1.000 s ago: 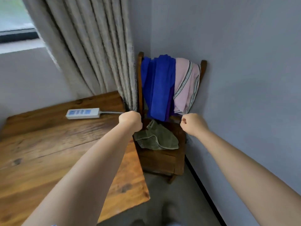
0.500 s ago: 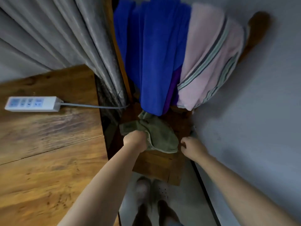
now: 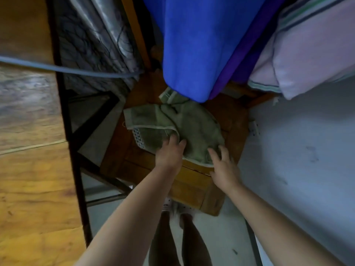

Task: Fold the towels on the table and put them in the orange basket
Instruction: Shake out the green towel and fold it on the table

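Note:
A crumpled olive-green towel lies on the seat of a wooden chair. My left hand rests on the towel's near edge with its fingers stretched forward onto the cloth. My right hand is at the towel's near right corner, fingers spread and touching its hem. A blue towel, a purple one and a pink striped towel hang over the chair's back. No orange basket is in view.
The wooden table fills the left side, with a grey cable running across it to the grey curtain. A grey wall stands close on the right. My legs and shoes show below the chair.
The view has dropped and closed in on the chair. Both hands went from fists in the air down to the green towel, and their fingers have opened onto it.

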The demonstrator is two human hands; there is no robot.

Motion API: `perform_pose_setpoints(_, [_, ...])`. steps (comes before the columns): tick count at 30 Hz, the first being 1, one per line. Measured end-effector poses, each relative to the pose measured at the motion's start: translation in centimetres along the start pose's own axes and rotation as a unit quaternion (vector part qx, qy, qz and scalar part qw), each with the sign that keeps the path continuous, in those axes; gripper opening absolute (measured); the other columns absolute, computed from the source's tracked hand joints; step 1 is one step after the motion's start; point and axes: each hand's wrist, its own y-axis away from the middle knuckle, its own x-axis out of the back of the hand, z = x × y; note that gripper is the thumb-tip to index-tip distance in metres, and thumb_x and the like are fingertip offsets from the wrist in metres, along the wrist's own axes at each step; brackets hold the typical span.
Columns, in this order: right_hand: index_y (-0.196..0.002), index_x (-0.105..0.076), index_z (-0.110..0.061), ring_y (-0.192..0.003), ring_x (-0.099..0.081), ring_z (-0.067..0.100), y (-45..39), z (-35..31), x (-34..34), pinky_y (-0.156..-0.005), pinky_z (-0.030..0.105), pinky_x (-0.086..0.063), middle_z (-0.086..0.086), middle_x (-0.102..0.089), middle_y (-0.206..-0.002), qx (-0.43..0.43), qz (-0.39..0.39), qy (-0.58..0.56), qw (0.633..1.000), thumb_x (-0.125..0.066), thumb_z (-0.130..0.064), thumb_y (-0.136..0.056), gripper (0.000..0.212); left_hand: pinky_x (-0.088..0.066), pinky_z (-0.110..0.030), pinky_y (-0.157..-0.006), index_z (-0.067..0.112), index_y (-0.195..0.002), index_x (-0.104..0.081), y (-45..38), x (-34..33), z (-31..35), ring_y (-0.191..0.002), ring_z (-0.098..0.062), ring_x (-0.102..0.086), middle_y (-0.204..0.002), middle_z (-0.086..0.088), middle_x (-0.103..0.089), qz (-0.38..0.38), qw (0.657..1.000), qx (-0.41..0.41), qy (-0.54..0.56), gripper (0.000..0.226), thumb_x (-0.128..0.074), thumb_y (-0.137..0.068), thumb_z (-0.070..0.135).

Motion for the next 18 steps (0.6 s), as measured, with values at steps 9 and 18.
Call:
perform_pose_setpoints(9, [-0.097,-0.062,-0.009,-0.091,-0.055,0.026,-0.6,-1.3,4.4,-0.065,0.026,-0.035,0.007,-0.064,-0.088,0.048,0.078,-0.139,0.986,-0.043,-0.009,-0.089,0.021,-0.041,-0.041,-0.094,0.009,-0.119,-0.053,-0.2,1.7,-0.5,-0.122,-0.029,-0.039,-0.133,-0.010,-0.044,0.049,0.991,0.000,0.127,0.029,-0.039,-0.095,0.018])
perform_pose_setpoints(18, [-0.107,-0.057,-0.006,-0.077,-0.054,0.021,3.5,-5.2,14.7,-0.049,0.025,-0.025,0.017,-0.064,-0.097,0.053,0.086,-0.280,0.955,-0.047,-0.010,-0.091,0.019,-0.036,-0.030,-0.064,0.013,-0.093,-0.042,5.7,12.6,-1.9,-0.076,-0.025,-0.050,-0.080,-0.009,-0.051,0.125,0.898,0.082,0.414,0.006,-0.037,-0.096,0.014])
